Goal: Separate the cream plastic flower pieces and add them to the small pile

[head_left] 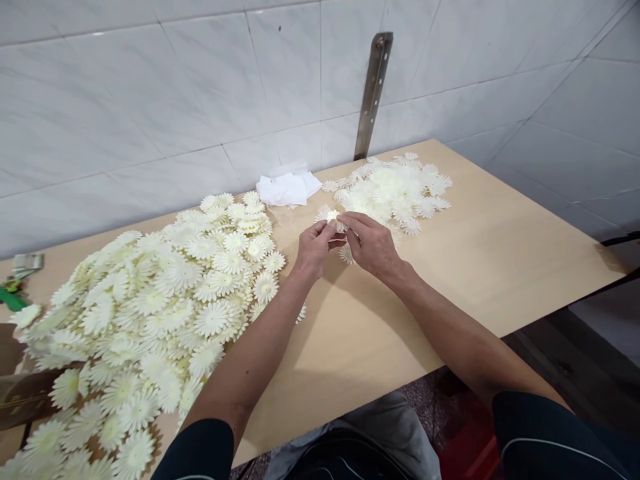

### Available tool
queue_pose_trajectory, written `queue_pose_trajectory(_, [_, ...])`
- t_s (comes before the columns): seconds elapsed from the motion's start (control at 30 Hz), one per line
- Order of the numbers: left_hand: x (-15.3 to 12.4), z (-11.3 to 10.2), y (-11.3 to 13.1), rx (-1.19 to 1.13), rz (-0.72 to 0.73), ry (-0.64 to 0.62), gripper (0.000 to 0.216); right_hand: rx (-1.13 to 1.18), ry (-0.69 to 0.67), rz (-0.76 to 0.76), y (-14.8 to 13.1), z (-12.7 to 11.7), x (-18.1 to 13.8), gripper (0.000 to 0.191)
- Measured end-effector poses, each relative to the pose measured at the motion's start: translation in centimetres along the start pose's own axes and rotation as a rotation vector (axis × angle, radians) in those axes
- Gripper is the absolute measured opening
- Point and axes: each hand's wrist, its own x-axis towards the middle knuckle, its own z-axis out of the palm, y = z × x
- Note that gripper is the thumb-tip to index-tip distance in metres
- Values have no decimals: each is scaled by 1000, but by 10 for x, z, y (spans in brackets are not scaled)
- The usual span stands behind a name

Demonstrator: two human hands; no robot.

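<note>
Both my hands meet above the middle of the table, pinching a small cream-white artificial flower (334,216) between them. My left hand (314,250) grips it from the left with thumb and fingers closed. From the right, my right hand (371,245) has its fingertips on the petals. To the left spreads a large heap of cream flower petal pieces (180,273). A smaller, whiter pile of flower pieces (387,190) lies just beyond my right hand. A loose flower piece (347,253) rests under my hands, partly hidden by them.
White paper sheets (287,189) lie by the tiled wall (200,87). An upright slotted metal bar (373,100) stands behind the wooden table (500,240). A green-handled tool (13,299) sits at the far left. Below the table's right side is a red object (470,433).
</note>
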Motion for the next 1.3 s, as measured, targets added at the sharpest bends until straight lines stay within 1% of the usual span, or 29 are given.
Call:
queue_pose_trajectory(0.1, [4, -5, 2, -47, -15, 37, 38, 83, 17, 59, -5, -3, 0, 37])
queue_pose_trajectory(0.2, [5, -8, 2, -46, -53, 39, 35, 116, 105, 150, -5, -7, 1, 32])
queue_pose_trajectory(0.27, [5, -8, 1, -40, -76, 18, 35, 121, 145, 151, -2, -8, 2, 31])
queue_pose_trajectory(0.37, [5, -8, -1, -59, -99, -22, 37, 128, 133, 111, 8, -4, 3, 35])
queue_pose_trajectory(0.47, [5, -9, -4, -99, -112, -57, 40, 137, 103, 97, 16, 0, 2, 31])
queue_pose_trajectory(0.57, [5, -11, -5, -125, -118, -59, 43, 148, 104, 137, 18, 1, 2, 22])
queue_pose_trajectory(0.63, [5, -11, -5, -131, -123, -58, 45, 173, 114, 194, 16, 0, 3, 20])
queue_pose_trajectory(0.7, [5, -11, -5, -126, -129, -67, 45, 241, 113, 289, 13, -2, 5, 22])
queue_pose_trajectory(0.8, [4, -11, -6, -111, -135, -88, 46, 390, 77, 458, 8, -5, 8, 32])
queue_pose_trajectory(0.9, [4, -12, -6, -91, -144, -102, 49, 466, 38, 550, 4, -9, 10, 39])
queue_pose_trajectory(1.0, [4, -14, -6, -69, -149, -92, 52, 435, 34, 564, 2, -10, 10, 40])
queue_pose_trajectory(1.17, [5, -16, -7, -22, -164, -70, 52, 329, 32, 529, 4, -11, 10, 41])
queue_pose_trajectory(1.3, [5, -18, -10, 44, -160, -69, 50, 256, 44, 521, 8, -15, 11, 52])
